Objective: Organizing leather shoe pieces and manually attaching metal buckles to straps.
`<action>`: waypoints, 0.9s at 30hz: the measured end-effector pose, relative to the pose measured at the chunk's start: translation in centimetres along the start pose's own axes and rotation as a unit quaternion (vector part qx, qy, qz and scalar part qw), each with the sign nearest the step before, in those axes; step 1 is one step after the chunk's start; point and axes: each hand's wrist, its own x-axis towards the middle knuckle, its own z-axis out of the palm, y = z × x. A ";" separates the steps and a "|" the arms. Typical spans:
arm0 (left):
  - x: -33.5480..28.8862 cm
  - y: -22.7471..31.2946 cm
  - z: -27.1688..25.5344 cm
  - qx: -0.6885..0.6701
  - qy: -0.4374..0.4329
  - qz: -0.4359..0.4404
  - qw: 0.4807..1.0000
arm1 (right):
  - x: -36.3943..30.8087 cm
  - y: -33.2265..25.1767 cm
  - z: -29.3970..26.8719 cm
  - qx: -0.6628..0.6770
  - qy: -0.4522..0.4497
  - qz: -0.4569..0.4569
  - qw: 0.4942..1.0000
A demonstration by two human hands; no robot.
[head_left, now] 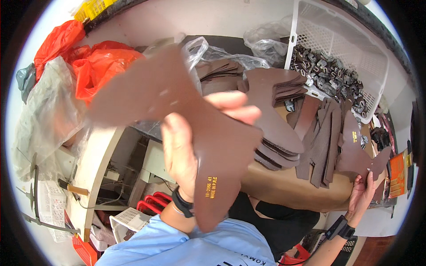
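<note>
My left hand (pixel 182 155) is closed on a large brown leather shoe-upper piece (pixel 222 150), raised in front of me. The thumb and fingers curl round its narrow middle. Small yellow stamped marks show on its lower lobe, and its upper left end is blurred. At the right, my right hand (pixel 363 195) pinches the lower edge of another brown shoe-upper piece (pixel 355 150), which also bears yellow marks. Between the hands lies a stack of brown shoe-upper pieces (pixel 270 97). Beside it is a pile of narrow, ribbed-looking brown strips (pixel 326 137).
A white plastic basket (pixel 372 62) at the back right holds many small dark and silvery parts (pixel 319 66). Red plastic bags (pixel 104 66) and a clear bag (pixel 49 115) stand at the left. A brown padded surface (pixel 284 186) runs before my lap. An orange box (pixel 398 173) stands far right.
</note>
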 end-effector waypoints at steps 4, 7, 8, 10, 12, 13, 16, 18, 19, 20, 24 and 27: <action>1.4 0.1 0.2 -0.007 -0.151 -0.125 0.981 | 0.0 0.6 0.3 -0.004 -0.009 -0.013 1.000; 3.5 -0.1 -1.0 0.228 -0.188 -0.028 0.955 | -0.4 0.6 1.4 0.009 -0.027 -0.009 1.000; 3.8 0.0 -0.5 0.377 -0.148 0.045 0.913 | -0.6 0.6 1.6 0.012 -0.028 -0.009 0.999; 5.8 -1.1 -0.3 0.530 -0.159 0.207 0.807 | -0.8 0.5 1.4 0.003 -0.018 -0.010 1.000; 6.6 -1.9 0.5 0.558 -0.143 0.243 0.781 | -1.4 -0.1 2.5 -0.002 -0.013 -0.015 1.000; 7.0 -2.5 0.9 0.590 -0.131 0.219 0.766 | -1.3 -0.1 2.3 -0.002 -0.033 -0.013 0.999; 7.1 -4.3 1.1 0.615 -0.147 0.179 0.754 | -1.4 0.3 2.6 -0.016 -0.048 -0.025 0.998; 7.0 -5.5 0.6 0.575 -0.174 0.161 0.783 | -1.6 -0.3 2.7 -0.009 -0.047 -0.013 0.999; 6.6 -5.6 0.8 0.555 -0.172 0.150 0.800 | -1.8 -0.8 2.4 -0.012 -0.055 -0.016 0.998; 6.9 -5.4 0.5 0.558 -0.169 0.163 0.796 | -1.8 -0.6 2.5 -0.005 -0.037 -0.013 0.999; 6.8 -4.6 0.1 0.519 -0.197 0.145 0.819 | -1.3 0.4 2.0 0.058 -0.061 -0.002 0.996; 5.7 -3.0 1.0 0.566 -0.204 0.257 0.756 | -1.6 0.0 2.3 0.087 -0.082 -0.017 0.993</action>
